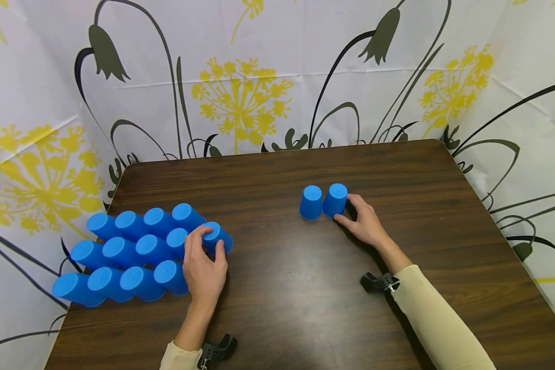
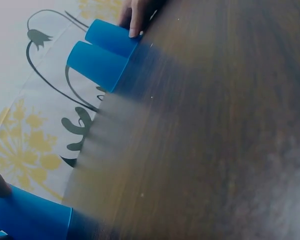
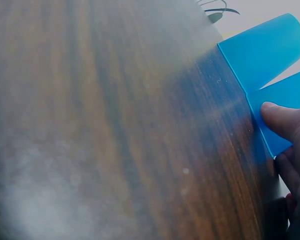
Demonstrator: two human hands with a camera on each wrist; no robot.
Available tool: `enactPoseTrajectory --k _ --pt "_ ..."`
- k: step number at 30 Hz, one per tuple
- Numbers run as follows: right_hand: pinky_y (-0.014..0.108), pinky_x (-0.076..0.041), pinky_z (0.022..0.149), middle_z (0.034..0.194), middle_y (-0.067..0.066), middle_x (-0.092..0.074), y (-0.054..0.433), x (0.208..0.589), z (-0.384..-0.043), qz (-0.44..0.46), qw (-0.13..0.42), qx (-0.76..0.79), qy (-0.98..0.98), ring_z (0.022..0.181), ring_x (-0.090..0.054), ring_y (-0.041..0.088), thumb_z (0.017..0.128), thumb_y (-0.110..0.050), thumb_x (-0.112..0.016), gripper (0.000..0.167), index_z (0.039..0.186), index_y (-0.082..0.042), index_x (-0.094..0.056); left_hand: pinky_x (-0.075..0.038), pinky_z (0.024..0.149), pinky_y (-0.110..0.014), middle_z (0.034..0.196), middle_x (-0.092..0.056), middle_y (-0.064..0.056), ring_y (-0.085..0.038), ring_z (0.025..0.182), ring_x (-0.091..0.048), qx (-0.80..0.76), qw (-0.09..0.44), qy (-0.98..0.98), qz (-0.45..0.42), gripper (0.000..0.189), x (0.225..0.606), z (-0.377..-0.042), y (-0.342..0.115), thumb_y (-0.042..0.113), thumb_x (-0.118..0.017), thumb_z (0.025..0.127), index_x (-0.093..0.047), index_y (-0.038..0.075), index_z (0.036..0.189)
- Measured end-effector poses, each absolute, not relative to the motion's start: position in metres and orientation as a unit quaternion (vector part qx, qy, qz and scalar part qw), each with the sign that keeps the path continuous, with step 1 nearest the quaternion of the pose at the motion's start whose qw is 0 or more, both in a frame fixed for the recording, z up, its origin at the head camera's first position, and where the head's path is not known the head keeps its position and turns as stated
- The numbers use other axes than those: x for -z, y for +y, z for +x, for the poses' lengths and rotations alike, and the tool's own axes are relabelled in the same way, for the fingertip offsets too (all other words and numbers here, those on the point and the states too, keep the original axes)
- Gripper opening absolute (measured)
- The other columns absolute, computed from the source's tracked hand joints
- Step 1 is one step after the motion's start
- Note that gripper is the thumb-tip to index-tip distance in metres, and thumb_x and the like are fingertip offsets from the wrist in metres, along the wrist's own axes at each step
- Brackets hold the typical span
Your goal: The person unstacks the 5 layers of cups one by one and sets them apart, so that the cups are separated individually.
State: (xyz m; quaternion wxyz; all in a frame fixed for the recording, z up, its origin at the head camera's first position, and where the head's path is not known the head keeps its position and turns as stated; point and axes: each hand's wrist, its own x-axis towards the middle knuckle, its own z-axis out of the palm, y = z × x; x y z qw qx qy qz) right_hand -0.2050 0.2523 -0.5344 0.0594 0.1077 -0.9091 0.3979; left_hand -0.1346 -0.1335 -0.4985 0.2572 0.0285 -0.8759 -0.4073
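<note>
My left hand (image 1: 205, 264) grips a blue plastic cup (image 1: 220, 239) between thumb and fingers, at the right end of a group of upside-down blue cups. The same cup (image 2: 35, 215) shows at the lower left of the left wrist view, with a fingertip on it. Farther right, my right hand (image 1: 364, 222) holds another upside-down blue cup (image 1: 335, 199) from its right side. In the right wrist view, the thumb (image 3: 277, 117) lies against this cup's wall near its rim. Right beside it stands a further upside-down cup (image 1: 311, 203), their rims together.
Several blue cups (image 1: 139, 281) stand upside down in three rows at the table's left side. The dark wooden table (image 1: 277, 308) reaches back to a white cloth (image 1: 268, 31) with a floral print. Black straps sit on both wrists.
</note>
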Motion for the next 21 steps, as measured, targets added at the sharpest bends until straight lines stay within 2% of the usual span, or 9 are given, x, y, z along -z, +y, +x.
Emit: enactPoseTrajectory --k 8,15,21 --pt "0.057 -0.033 0.109 0.138 0.019 -0.051 0.252 0.534 -0.206 0.109 0.061 -0.401 -0.908 0.132 -0.045 0.036 0.090 -0.023 -0.073 0.061 0.139 0.000 -0.047 -0.044 0.098 -0.058 0.138 -0.053 -0.011 -0.031 0.127 -0.049 0.408 0.261 -0.875 0.026 0.037 0.498 -0.132 -0.136 0.003 -0.073 0.086 -0.059 0.007 0.120" --pt "0.057 -0.033 0.109 0.138 0.019 -0.051 0.252 0.535 -0.206 0.109 0.063 -0.400 -0.908 0.131 -0.045 0.036 0.090 -0.024 -0.074 0.061 0.139 0.001 -0.047 -0.049 0.093 -0.057 0.140 -0.051 -0.008 -0.029 0.129 -0.048 0.410 0.271 -0.871 0.019 0.041 0.495 -0.128 -0.138 0.006 -0.075 0.085 -0.058 0.008 0.123" --pt "0.057 -0.033 0.109 0.138 0.019 -0.051 0.252 0.535 -0.205 0.108 0.063 -0.402 -0.907 0.131 -0.045 0.036 0.090 -0.024 -0.074 0.061 0.140 0.000 -0.047 -0.050 0.091 -0.058 0.141 -0.051 -0.010 -0.032 0.126 -0.050 0.404 0.294 -0.866 0.000 0.042 0.488 -0.124 -0.136 0.005 -0.075 0.085 -0.060 0.006 0.124"
